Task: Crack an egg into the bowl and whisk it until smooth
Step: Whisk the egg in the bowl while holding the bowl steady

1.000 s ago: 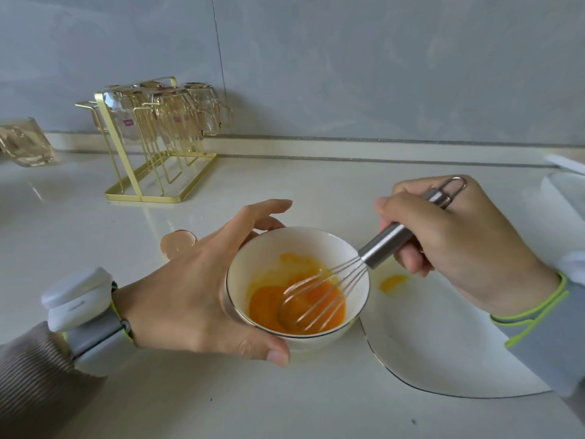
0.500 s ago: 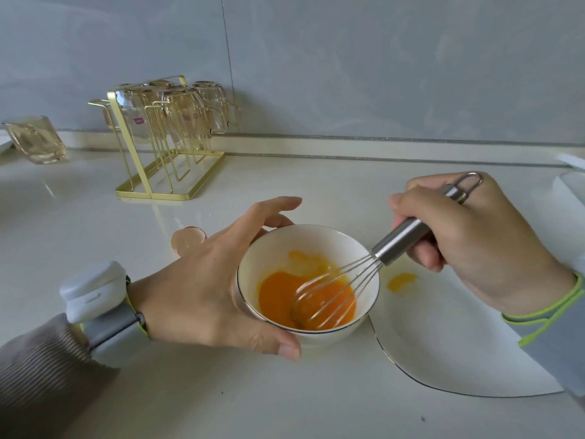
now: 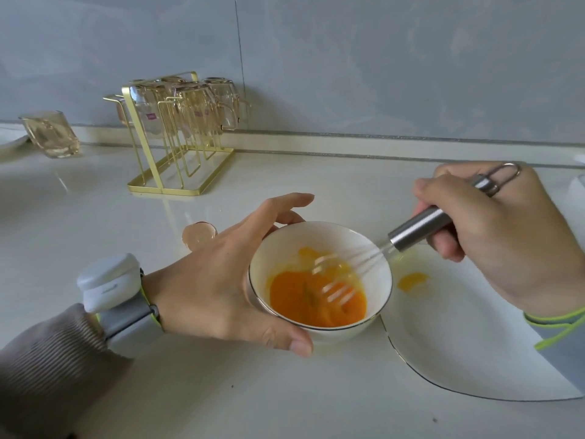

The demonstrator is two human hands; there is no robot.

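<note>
while cupping the bowl [image 3: 278, 248] from its left with the left hand [image 3: 218, 289], thumb curled along the near wall and fingers round the far rim, grips the steel handle of the whisk [image 3: 421, 228] in the right hand [image 3: 506, 242], fingers wrapped round it. slants the whisk down over the bowl's right rim, wires blurred and dipped in the egg [image 3: 316, 302]. orange yolk pooled in the bottom, paler yellow streaks toward the far side, not yet smooth. bowl upright on the pale counter [image 3: 221, 391], right at the left edge of a white plate [image 3: 468, 359]; touching or not, cannot tell. on the plate near the bowl, a yellow smear [image 3: 411, 280]. behind the left hand, an eggshell [image 3: 199, 234] on the counter. farther back by the wall, a gold rack [image 3: 164, 185] of upturned glasses [image 3: 190, 106], and a tumbler [image 3: 50, 134] at far left. on the left wrist, a white wrist device [image 3: 109, 280].
</note>
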